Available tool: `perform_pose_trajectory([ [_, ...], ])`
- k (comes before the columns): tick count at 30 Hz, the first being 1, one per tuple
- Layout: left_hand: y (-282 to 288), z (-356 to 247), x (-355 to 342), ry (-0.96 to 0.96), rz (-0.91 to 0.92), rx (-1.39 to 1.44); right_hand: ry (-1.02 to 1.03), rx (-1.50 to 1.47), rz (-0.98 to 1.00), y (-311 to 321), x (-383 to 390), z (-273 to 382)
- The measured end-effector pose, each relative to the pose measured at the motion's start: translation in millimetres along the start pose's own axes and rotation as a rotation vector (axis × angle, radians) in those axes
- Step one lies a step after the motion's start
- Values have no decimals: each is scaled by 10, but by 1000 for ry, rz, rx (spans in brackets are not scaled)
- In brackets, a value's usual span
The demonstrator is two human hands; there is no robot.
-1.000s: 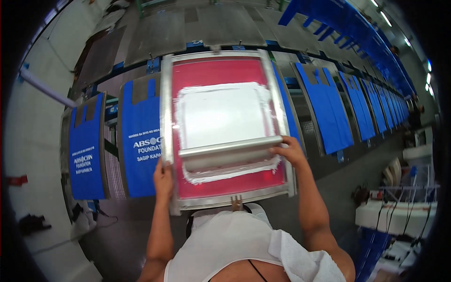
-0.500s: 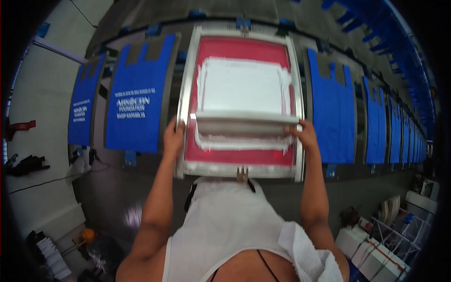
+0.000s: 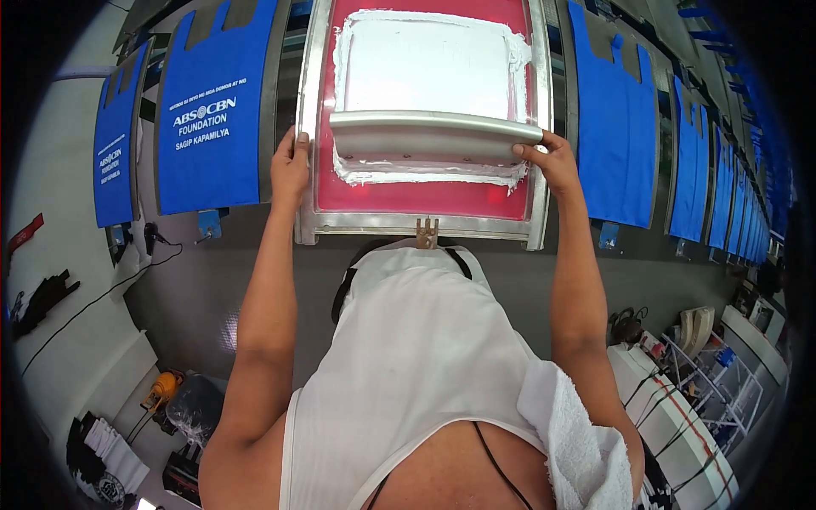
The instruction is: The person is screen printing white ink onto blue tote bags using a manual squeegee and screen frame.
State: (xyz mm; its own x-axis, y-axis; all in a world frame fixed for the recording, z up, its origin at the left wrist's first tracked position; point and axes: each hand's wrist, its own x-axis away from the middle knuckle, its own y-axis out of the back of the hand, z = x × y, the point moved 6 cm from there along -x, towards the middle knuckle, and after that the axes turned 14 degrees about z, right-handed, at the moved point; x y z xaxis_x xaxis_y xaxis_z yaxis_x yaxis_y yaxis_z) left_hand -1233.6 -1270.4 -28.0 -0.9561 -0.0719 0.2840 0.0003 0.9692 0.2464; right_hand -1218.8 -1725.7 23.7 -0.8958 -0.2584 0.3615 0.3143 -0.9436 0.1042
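Observation:
A silk-screen frame [image 3: 310, 102] with pale metal rails lies in front of me, its mesh [image 3: 374, 200] deep pink. White ink [image 3: 433, 55] covers a large rectangle on the mesh, with ragged thicker edges. Across the lower part of the ink lies a wide metal squeegee [image 3: 425, 136], its blade edge hidden against the mesh. My left hand [image 3: 291, 170] is closed round the frame's left rail, thumb on top. My right hand [image 3: 554, 161] pinches the squeegee's right end, close to the right rail.
Blue bags printed in white [image 3: 208, 161] lie on boards to the left; plain blue bags [image 3: 616, 127] line up to the right. A brown metal clip [image 3: 427, 232] sits at the frame's near edge. A white towel [image 3: 569, 425] hangs over my right shoulder. A black cable [image 3: 102, 293] trails at left.
The whole scene, frame and bags together, sits higher in the picture and looks sharper. Both hands keep their holds, and the squeegee stays at about the same place on the mesh.

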Motion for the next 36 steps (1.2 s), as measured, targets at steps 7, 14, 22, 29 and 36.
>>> perform_pose_trajectory([
  [7,-43,-104,51,124,56,-285,-89,80,44,-14,-9,-41],
  [14,-563,-1327,625,-470,531,-893,58,1250,132,-696,523,639],
  [22,-802,-1827,-377,-586,371,-1026,257,1150,61,-167,-395,920],
  [29,-1100,-1373,-1132,-470,291,-1175,261,1451,-129,-212,-1274,670],
  [36,-866,-1339,373,-392,439,-1022,190,1201,131,-466,159,675],
])
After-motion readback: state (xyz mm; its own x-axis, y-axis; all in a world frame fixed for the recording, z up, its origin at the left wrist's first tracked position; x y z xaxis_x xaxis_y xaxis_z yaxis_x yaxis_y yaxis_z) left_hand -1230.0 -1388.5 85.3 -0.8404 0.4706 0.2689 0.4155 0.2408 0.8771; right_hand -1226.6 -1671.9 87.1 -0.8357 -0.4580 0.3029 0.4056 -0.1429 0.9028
